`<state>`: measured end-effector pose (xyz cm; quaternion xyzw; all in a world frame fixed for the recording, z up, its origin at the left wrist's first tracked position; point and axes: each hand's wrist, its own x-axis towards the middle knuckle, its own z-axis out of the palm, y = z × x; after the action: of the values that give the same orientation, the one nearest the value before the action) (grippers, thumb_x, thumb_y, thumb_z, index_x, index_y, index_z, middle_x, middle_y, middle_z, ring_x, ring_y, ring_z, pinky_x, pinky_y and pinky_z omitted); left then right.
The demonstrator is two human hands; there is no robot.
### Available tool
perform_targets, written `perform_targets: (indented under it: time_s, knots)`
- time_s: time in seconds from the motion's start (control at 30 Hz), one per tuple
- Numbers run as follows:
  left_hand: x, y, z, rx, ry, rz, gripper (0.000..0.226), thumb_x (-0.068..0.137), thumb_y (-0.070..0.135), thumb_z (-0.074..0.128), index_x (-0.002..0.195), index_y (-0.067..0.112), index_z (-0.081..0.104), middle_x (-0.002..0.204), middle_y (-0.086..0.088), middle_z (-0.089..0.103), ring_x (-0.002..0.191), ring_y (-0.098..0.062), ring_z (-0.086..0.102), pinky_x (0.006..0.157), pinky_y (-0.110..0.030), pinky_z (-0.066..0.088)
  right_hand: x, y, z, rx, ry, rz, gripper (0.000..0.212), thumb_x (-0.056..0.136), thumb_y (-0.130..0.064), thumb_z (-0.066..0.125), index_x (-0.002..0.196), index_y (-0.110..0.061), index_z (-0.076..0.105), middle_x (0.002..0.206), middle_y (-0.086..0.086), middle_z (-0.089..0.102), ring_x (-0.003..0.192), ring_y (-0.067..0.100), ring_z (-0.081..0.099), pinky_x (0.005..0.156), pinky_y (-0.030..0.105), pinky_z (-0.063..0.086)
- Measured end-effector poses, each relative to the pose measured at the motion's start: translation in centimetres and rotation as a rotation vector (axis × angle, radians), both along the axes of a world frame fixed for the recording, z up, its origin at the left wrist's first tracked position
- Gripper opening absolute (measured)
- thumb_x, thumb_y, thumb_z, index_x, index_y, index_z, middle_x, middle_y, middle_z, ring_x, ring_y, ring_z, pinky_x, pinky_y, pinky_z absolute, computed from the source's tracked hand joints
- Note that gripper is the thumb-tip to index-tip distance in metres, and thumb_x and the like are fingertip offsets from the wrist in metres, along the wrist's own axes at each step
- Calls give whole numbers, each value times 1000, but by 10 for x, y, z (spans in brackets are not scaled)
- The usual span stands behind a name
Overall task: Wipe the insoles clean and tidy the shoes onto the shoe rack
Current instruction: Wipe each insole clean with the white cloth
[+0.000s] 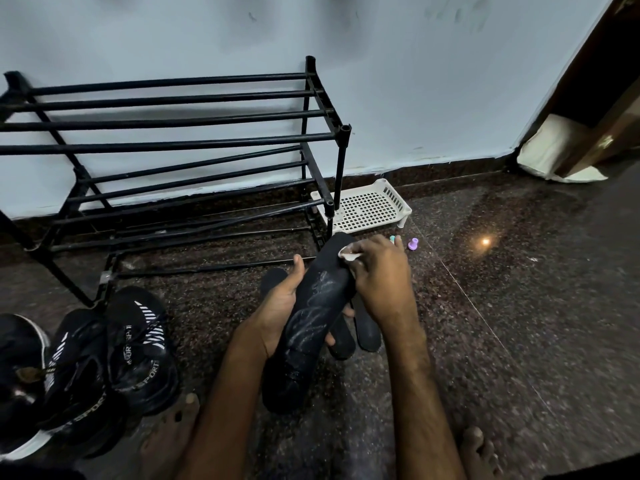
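My left hand (282, 306) grips a black insole (311, 323) from below, thumb over its left edge; the insole shows pale wet streaks. My right hand (379, 275) pinches a small white wipe (349, 253) against the insole's far end. Other black insoles (367, 327) lie on the floor beneath. A pair of black sport shoes (114, 358) stands at the lower left, with another dark shoe (17, 368) at the left edge. The black metal shoe rack (173, 143) stands against the wall, its tiers bare.
A white perforated plastic tray (367, 206) lies on the floor right of the rack. A small purple cap (412, 243) sits beside it. My bare feet (479, 452) rest on the dark speckled floor. A wooden door (606, 98) is at the right.
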<state>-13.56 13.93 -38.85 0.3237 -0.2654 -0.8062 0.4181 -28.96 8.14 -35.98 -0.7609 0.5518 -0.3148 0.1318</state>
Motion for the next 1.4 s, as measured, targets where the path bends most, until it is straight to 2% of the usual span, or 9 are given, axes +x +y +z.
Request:
perform_targets:
  time_s: [0.2, 0.4, 0.53, 0.7, 0.87, 1.03, 1.17, 1.3, 1.4]
  knots:
    - [0, 1, 5, 12, 6, 114, 80, 90, 72, 21, 125, 13, 62, 101, -19, 71, 75, -32, 71, 49, -45, 59, 23, 10, 9, 138, 15, 276, 28, 81, -2, 66, 92, -27, 75, 98, -11, 66, 94, 3, 57, 122, 47, 3]
    - [-3, 0, 9, 12, 12, 102, 84, 88, 75, 18, 121, 12, 64, 94, -17, 70, 70, -31, 69, 51, -46, 58, 26, 13, 8, -29, 13, 29, 22, 85, -5, 67, 99, -21, 72, 101, -7, 65, 96, 10, 59, 122, 38, 2]
    - [-1, 2, 8, 4, -7, 124, 84, 88, 74, 13, 120, 14, 63, 94, -17, 72, 69, -32, 70, 48, -46, 58, 23, 13, 15, 150, 84, 231, 28, 83, -4, 65, 91, -29, 74, 100, -12, 66, 98, 5, 58, 121, 43, -4]
    - [-2, 2, 10, -1, -31, 112, 85, 89, 73, 14, 122, 10, 60, 92, -17, 71, 67, -31, 70, 49, -45, 58, 21, 7, 11, -10, 96, 57, 20, 83, -10, 70, 94, -26, 72, 100, -9, 66, 97, 11, 59, 121, 45, 9]
    - [1, 1, 7, 36, -67, 126, 81, 90, 71, 23, 125, 9, 62, 97, -18, 71, 71, -32, 71, 51, -45, 59, 19, 11, 16, 166, 197, 143, 20, 85, -11, 67, 92, -29, 73, 101, -13, 66, 100, 7, 59, 120, 47, 0]
    - [-3, 2, 9, 85, -86, 200, 75, 94, 66, 33, 121, 3, 64, 98, -18, 72, 78, -31, 72, 61, -41, 59, 26, 10, 14, 50, 159, 47, 21, 85, -10, 68, 97, -27, 72, 104, -9, 66, 100, 10, 59, 120, 50, 10]
    - [0, 1, 8, 104, -96, 258, 79, 92, 68, 35, 124, 1, 62, 99, -21, 71, 75, -35, 70, 56, -47, 59, 25, 14, 18, 189, 181, 145, 18, 86, -12, 68, 93, -28, 72, 101, -13, 66, 100, 6, 59, 120, 50, 1]
    - [-4, -1, 16, 104, -46, 298, 77, 93, 67, 35, 118, 0, 64, 94, -20, 70, 68, -32, 69, 56, -46, 59, 18, 10, 14, 60, 218, -50, 23, 83, -9, 67, 95, -28, 72, 100, -10, 65, 96, 10, 60, 121, 50, 10]
    - [-5, -1, 22, 86, -11, 321, 75, 93, 66, 34, 123, 3, 63, 102, -19, 71, 80, -31, 71, 64, -42, 60, 30, 11, 15, 14, 125, 39, 23, 84, -8, 67, 97, -26, 72, 104, -9, 65, 99, 10, 58, 120, 49, 14]
